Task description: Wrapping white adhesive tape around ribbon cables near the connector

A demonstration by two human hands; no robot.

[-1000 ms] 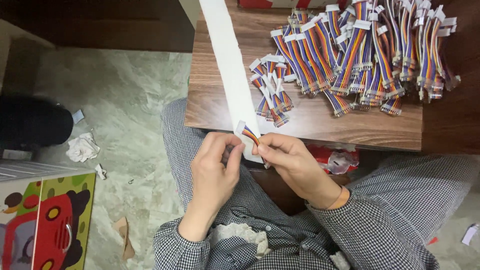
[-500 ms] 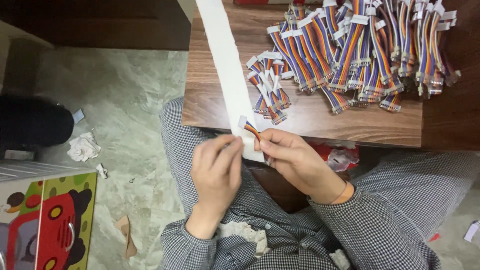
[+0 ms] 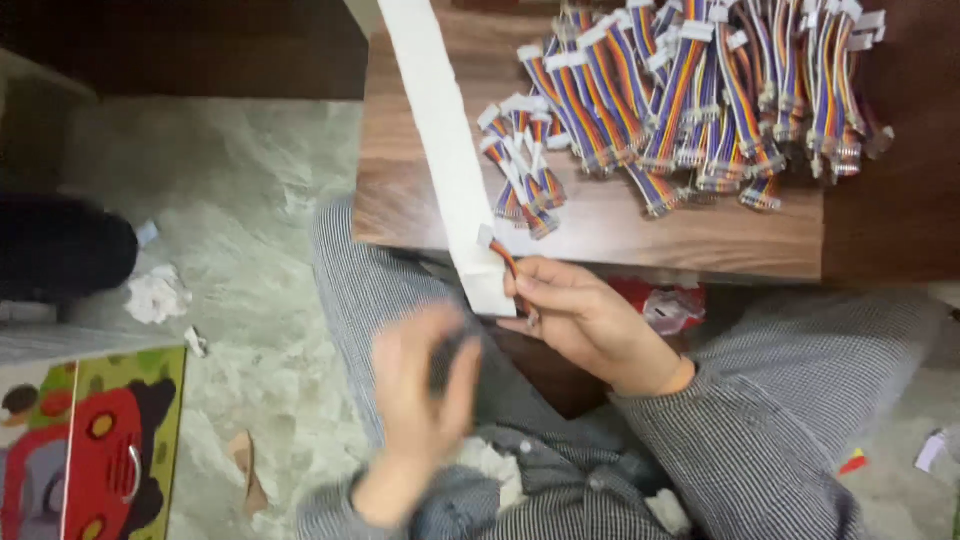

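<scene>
Just below the centre of the frame the right hand (image 3: 585,320) is closed in a pinch on a short rainbow ribbon cable (image 3: 505,265), whose white connector end pokes up to the left of the fingertips, right against the lower end of a long white paper strip (image 3: 445,150); the strip runs from the top of the frame diagonally down over the edge of the wooden table (image 3: 620,225) to the hand, and the fingers seem to press on its bottom edge too. The left hand (image 3: 425,390) sits lower and to the left, over the lap, blurred by motion; its fingers look loosely curled and apart from the strip and cable, and whether it holds anything cannot be told. On the table in the upper right lies a big pile of rainbow cables (image 3: 700,90) with white connectors, and a smaller cluster of cables (image 3: 520,165) lies just beside the strip, upper centre. The person wears checked grey clothes (image 3: 780,400). At the lower left stands a colourful cardboard box (image 3: 95,445), with a crumpled white tissue (image 3: 155,295) on the marbled floor (image 3: 250,200) above it, and a dark object (image 3: 60,250) at the left edge
</scene>
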